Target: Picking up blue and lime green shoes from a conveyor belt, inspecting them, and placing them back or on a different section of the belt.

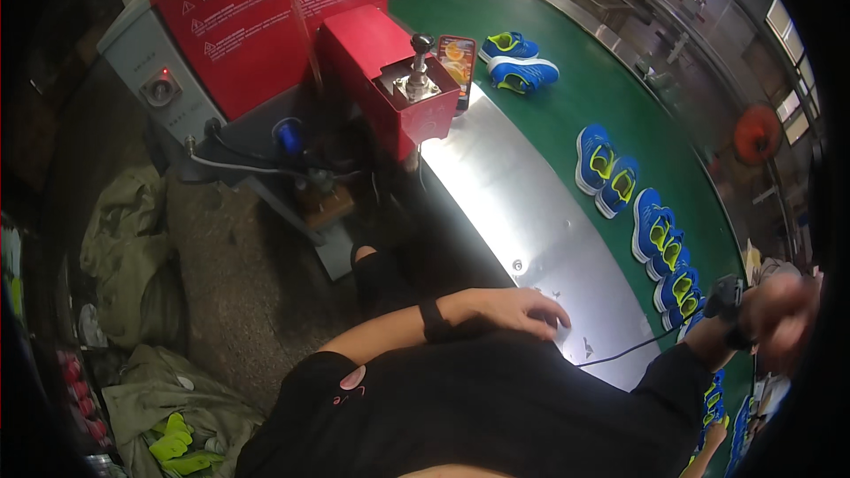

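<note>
My left hand [524,311] rests at the near edge of the shiny metal table [522,235], its fingers loosely bent and nothing visible in them. Out at the far right, my right hand [779,323] is raised and smeared by motion. Whether it holds anything does not show. A dark device [724,296] with a black cable sits at that wrist. Below and left of it, a blue sports shoe [677,288] with a yellow-green lining stands in a row of several like it on the green conveyor belt [567,97].
Left of the table stands a red machine [390,80] with a black-knobbed lever [421,44] and a grey control box [159,88]. A phone [456,66] leans against it. Olive cloth sacks [133,257] lie at the left. Another person's arm [708,451] shows at lower right.
</note>
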### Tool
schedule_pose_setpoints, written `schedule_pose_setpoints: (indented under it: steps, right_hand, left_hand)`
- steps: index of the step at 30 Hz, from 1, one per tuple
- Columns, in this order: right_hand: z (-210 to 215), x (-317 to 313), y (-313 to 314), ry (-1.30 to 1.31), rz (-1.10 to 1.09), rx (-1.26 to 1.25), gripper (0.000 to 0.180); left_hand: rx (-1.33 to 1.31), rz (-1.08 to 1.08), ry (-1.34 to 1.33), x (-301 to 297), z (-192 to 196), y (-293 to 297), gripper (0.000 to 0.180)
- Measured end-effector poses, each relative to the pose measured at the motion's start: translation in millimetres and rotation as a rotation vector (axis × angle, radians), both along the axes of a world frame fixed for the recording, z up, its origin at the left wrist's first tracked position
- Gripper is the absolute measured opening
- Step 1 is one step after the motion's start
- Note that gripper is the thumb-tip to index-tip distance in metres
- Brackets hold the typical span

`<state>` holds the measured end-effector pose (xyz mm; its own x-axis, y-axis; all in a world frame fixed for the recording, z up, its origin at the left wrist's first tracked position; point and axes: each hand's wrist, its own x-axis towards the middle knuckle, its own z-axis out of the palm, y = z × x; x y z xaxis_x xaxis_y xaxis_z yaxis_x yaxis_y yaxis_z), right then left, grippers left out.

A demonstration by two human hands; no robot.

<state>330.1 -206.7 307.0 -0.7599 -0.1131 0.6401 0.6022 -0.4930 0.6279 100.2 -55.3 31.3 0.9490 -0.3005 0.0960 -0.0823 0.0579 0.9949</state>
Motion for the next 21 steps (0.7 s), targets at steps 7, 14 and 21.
schedule_pose_setpoints:
  steps: [7,14,21]
  right_hand:
    - [-93,-124,9,0.425,0.171,-1.031,0.020]
    - [-220,-54,140,0.848,0.388,-1.570,0.026]
    - [-226,3,246,1.017,0.279,-1.644,0.046]
  left_hand:
    - [0.083,-0.159,0.149,-14,-11,-20,0.050]
    - [0.102,0.007,0.177,-18,-23,-6,0.050]
    - [0.063,0.693,0.291,-36,-51,30,0.050]
